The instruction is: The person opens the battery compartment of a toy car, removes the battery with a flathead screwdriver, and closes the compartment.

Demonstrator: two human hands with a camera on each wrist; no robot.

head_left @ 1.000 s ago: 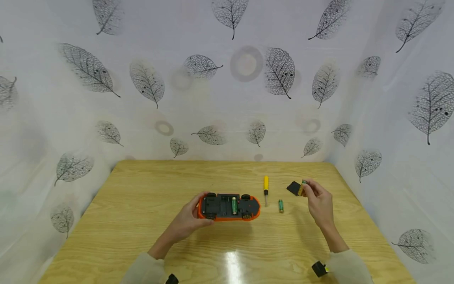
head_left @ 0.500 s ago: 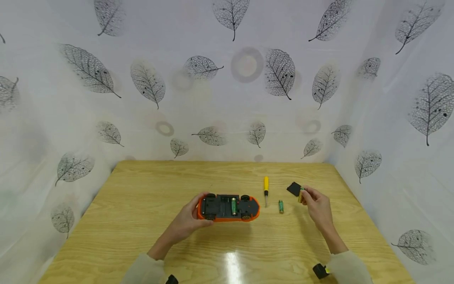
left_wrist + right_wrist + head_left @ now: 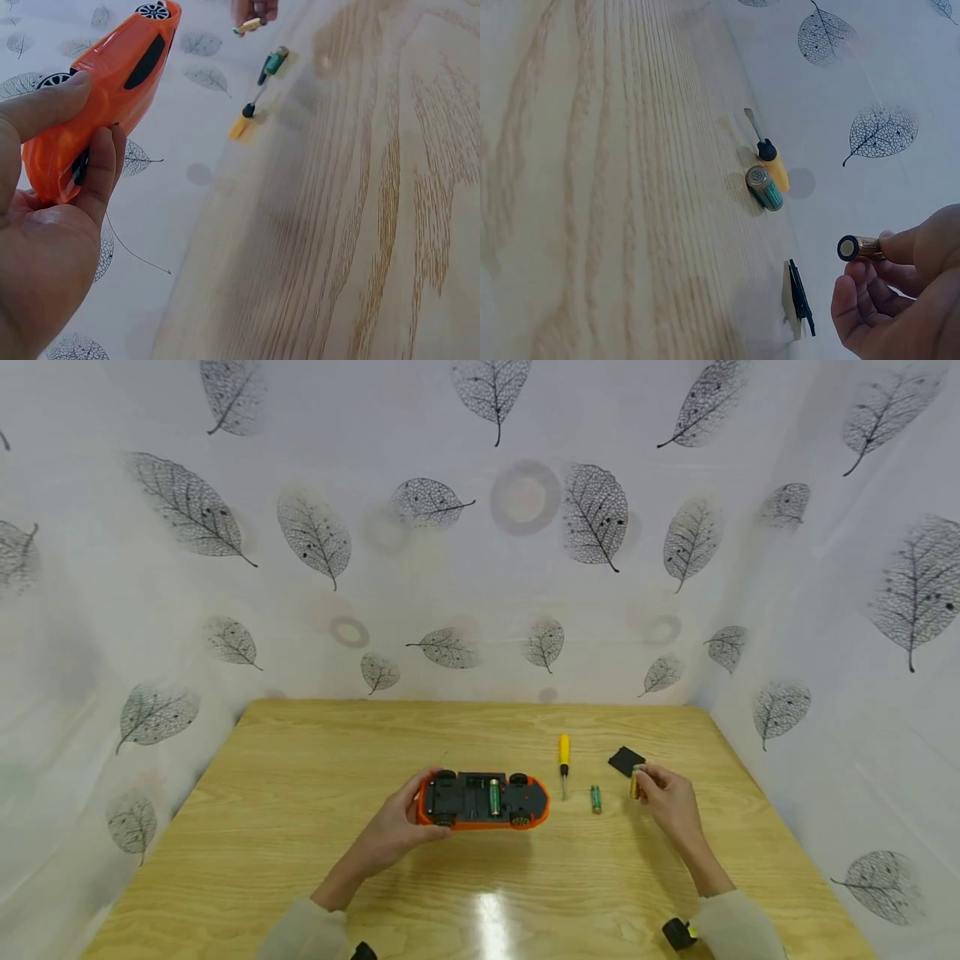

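An orange toy car [image 3: 483, 823] lies upside down in the grip of my left hand [image 3: 395, 823], its black underside up and one green battery [image 3: 494, 797] in the open compartment. In the left wrist view, thumb and fingers wrap the car's rear sides. My right hand [image 3: 673, 806] pinches a gold-coloured battery [image 3: 634, 783] between thumb and fingertips, above the table. The right wrist view shows the flat end of that battery [image 3: 849, 248] clear of the fingers. A green battery [image 3: 596, 799] lies on the table between the hands.
A yellow-handled screwdriver [image 3: 564, 756] lies right of the car, its metal tip toward me. Beyond my right hand is a flat black cover [image 3: 626, 761]. The wooden table [image 3: 330, 735] meets a leaf-patterned curtain [image 3: 465, 568] at the back and sides.
My right hand has moved slightly toward me and left with the gold battery, away from the black cover. The left hand and car have stayed nearly still.
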